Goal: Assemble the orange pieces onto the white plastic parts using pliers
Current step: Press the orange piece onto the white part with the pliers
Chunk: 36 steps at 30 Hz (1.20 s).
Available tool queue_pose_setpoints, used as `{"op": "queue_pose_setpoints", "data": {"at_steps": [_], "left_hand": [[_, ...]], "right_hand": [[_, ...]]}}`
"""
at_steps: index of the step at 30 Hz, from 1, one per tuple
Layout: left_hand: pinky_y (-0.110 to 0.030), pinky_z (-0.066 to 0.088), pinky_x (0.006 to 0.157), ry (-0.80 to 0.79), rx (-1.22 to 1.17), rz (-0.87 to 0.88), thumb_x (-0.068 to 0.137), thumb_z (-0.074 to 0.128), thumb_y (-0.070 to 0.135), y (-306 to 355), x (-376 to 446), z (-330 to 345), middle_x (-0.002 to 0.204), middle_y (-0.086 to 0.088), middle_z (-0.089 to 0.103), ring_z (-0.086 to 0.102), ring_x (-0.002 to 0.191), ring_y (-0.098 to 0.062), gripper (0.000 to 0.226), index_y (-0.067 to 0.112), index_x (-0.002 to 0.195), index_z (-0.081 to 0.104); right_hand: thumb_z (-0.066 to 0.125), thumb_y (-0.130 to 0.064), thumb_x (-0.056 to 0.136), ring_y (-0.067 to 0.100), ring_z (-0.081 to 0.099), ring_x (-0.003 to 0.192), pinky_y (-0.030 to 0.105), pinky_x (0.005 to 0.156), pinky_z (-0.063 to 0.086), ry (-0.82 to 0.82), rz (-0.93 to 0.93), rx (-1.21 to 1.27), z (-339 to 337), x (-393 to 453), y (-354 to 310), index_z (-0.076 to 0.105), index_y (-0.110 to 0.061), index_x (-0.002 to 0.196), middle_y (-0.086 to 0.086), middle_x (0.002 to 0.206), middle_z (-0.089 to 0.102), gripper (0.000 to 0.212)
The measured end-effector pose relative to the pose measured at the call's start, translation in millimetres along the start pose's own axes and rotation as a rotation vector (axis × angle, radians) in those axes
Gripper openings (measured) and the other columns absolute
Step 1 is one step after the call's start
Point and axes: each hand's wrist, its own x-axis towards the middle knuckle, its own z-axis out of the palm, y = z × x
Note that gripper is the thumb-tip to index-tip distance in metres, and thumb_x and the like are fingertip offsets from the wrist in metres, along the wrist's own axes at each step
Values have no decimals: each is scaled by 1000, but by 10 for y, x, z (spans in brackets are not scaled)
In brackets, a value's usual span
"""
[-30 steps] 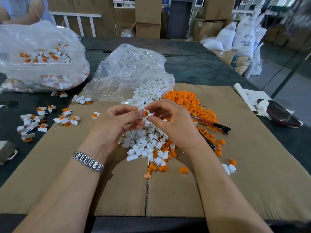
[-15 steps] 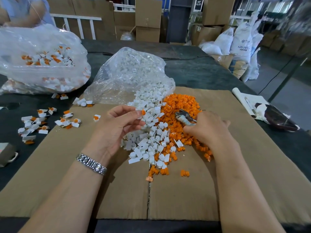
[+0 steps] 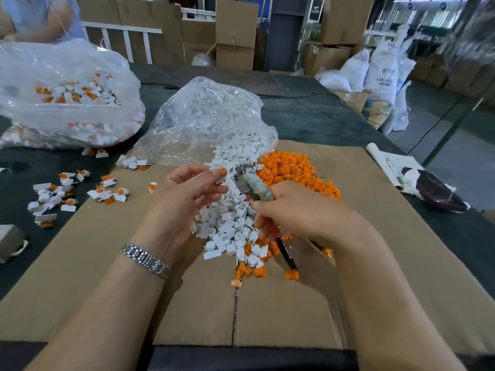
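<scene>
Now right hand (image 3: 302,210) gripping pliers (image 3: 251,184), raised beside orange-capped white part (image 3: 221,174) pinched in left hand (image 3: 184,196) fingers.

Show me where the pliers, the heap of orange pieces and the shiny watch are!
pliers (image 3: 253,184): head view, on the wrapped neck below the metal tip.
heap of orange pieces (image 3: 292,167): head view, middle of the heap.
watch (image 3: 146,259): head view, on the metal band.

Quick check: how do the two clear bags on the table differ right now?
The left bag holds white parts with orange pieces on them; the middle bag holds only plain white parts. The left bag lies on the dark table; the middle bag's mouth reaches the cardboard, spilling a white pile onto it. Both are clear, crumpled plastic.
</scene>
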Motion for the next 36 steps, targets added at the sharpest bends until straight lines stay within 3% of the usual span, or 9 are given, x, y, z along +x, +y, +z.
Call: {"op": "queue_pose_setpoints", "data": {"at_steps": [4, 7, 9, 15, 19, 25, 29, 32, 36], "left_hand": [[-22, 58, 62, 11, 30, 34, 66, 84, 18, -22, 12, 28, 82, -10, 75, 73, 70, -20, 22, 11, 82, 72], [-22, 58, 61, 15, 51, 57, 68, 83, 18, -44, 23, 24, 79, -9, 74, 72, 69, -20, 19, 11, 81, 71], [-22, 58, 62, 7, 76, 63, 72, 81, 16, -64, 28, 20, 80, -9, 75, 72, 69, -20, 15, 11, 82, 71], [-20, 56, 61, -23, 117, 60, 73, 80, 15, -73, 35, 6, 79, -7, 74, 71, 68, -17, 19, 7, 85, 68], [-19, 56, 59, -36, 119, 36, 71, 80, 15, -66, 47, -12, 76, -6, 74, 72, 65, -16, 20, 6, 84, 68], [-18, 56, 58, -52, 98, 6, 74, 79, 13, -65, 65, -48, 76, -6, 74, 72, 65, -16, 11, 8, 80, 71], [-20, 58, 61, -38, 103, 16, 77, 78, 18, -78, 67, -35, 75, -8, 72, 73, 67, -18, 7, 12, 79, 75], [-21, 58, 63, -12, 126, 36, 82, 75, 20, -70, 82, -55, 75, -8, 71, 73, 68, -18, 12, 9, 87, 73], [-21, 58, 62, 131, 354, 127, 95, 72, 16, -61, 104, -145, 78, -1, 75, 72, 68, -15, 6, 12, 92, 76]], "right_hand": [[47, -30, 107, 5, 68, 63, 29, 69, 55, 0, -50, -4, 63, -8, -55, 62, -6, 93, 10, 88, 75, 31], [46, -33, 107, -2, 63, 52, 30, 66, 50, 5, -70, -31, 99, -16, -72, 62, -8, 93, 17, 93, 75, 33], [45, -34, 107, 1, 62, 52, 33, 66, 46, -3, -80, -56, 120, -24, -76, 59, -10, 90, 24, 96, 73, 32], [42, -40, 107, 18, 64, 63, 33, 66, 52, 28, -82, -40, 194, -56, -73, 63, -4, 91, 13, 78, 75, 44], [42, -45, 106, 23, 54, 63, 46, 67, 54, 92, -95, -34, 292, -59, -80, 54, -9, 85, 14, 74, 59, 43], [46, -44, 105, 15, 37, 48, 25, 44, 31, 228, -108, -78, 409, 6, -39, 45, -15, 74, 1, 63, 44, 43], [45, -51, 104, 21, 57, 55, 40, 59, 51, 134, -102, 32, 333, -53, -40, 56, -7, 83, 10, 70, 63, 50], [40, -64, 100, 19, 72, 63, 33, 67, 53, 37, -34, 90, 170, -112, -7, 66, -5, 98, 8, 73, 75, 65], [38, -66, 99, 16, 62, 67, 32, 63, 45, 261, 21, -20, -72, 26, 147, 62, -12, 101, -1, 76, 65, 59]]}}
